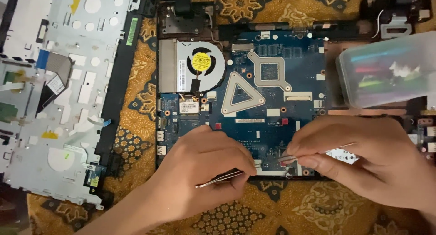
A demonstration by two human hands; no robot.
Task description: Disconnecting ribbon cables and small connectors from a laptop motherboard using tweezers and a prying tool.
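Fingers (236,164) of the left hand (200,171) pinched together on metal tweezers (220,178), long axis running from lower left up to the right, tips ending at the bottom edge of the blue circuit board (268,121). Fingers of the right hand (363,158) likewise closed on a second slim metal tool (288,158), lying almost flat and pointing left, its tip just right of the tweezer tips. Between both tips, a small pale connector (268,164) at the board's lower edge, close beside a thin dark wire (288,173); whether either tip actually touches it, impossible to tell at this size. Both hands about equally near the spot, left approaching from the lower left, right from the right, tools nearly meeting head-on along the board's bottom edge. Farther up the board, a round fan with a yellow label (201,62), a triangular metal bracket (243,95) and a second bracket around a square chip (269,71). Well apart to the left, a removed grey laptop panel (59,94); at upper right, a clear plastic box (386,74) with coloured pieces inside. Underneath everything, a patterned gold and black cloth (313,207) covering the table.
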